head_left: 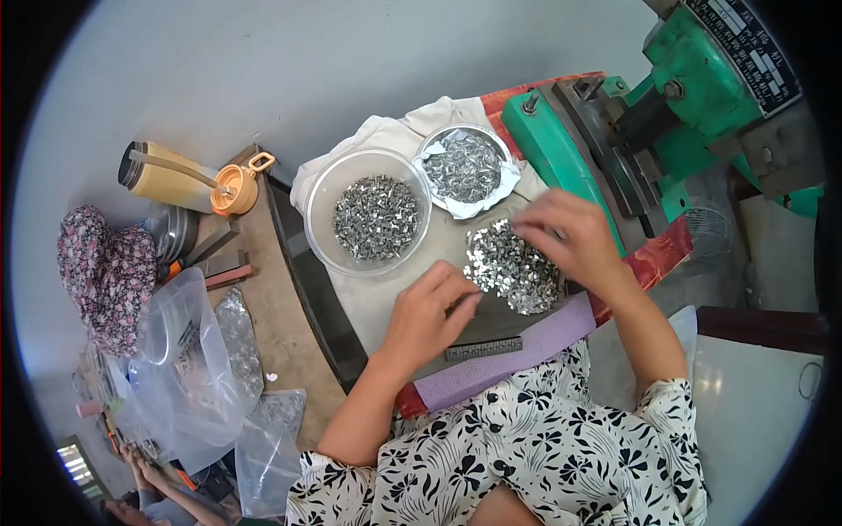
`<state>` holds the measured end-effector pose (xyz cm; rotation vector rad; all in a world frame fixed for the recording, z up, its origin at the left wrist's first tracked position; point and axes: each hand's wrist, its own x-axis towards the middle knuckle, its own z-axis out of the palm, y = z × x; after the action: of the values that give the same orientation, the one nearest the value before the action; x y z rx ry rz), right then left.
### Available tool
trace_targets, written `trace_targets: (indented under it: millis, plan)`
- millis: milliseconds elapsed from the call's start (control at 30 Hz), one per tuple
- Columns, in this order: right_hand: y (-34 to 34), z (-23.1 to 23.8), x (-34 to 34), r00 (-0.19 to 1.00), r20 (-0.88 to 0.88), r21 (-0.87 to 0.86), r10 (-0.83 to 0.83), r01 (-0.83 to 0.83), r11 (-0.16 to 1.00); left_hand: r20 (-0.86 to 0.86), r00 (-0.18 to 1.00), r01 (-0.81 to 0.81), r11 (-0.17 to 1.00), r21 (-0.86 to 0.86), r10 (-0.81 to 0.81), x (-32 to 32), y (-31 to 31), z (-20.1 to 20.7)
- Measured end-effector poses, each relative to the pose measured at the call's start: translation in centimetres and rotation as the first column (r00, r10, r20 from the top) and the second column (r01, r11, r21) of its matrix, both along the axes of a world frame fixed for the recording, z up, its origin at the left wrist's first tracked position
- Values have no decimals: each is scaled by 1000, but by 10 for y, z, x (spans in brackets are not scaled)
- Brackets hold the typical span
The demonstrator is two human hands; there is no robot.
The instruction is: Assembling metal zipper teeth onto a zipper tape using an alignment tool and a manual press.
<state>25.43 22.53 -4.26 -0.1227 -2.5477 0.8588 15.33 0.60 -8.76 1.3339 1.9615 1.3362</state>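
A pile of small shiny metal pieces lies on the cloth-covered work surface in front of me. At its upper right edge is my right hand, fingers curled and a little blurred, the fingertips close to the pieces. My left hand hovers at the pile's left side, its fingers bent in toward the thumb. Whatever either hand pinches is too small to make out. Left of the pile stands a clear plastic tub with many small metal parts. Behind it, a round metal bowl lined with white holds shiny clear-looking parts.
A green press machine stands at the right. A dark ruler-like bar and a purple mat lie at the near edge. Leftward are a yellow bottle, plastic bags and a floral cloth. Another person's hands show lower left.
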Motion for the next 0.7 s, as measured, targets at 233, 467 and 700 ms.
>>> trace_targets:
  millis: [233,467,700]
  plan:
    - [18,-11,-73,997,77,100,17,-25,995,-395,909,-44,975,218,130,2,2,-21]
    - [18,-31,-106,983,176,291,48,-98,952,-455,862,-100,954,283,225,-6,-4,-19]
    - [15,-36,-118,972,228,372,62,-146,917,-478,845,-80,939,333,242,-8,-5,-19]
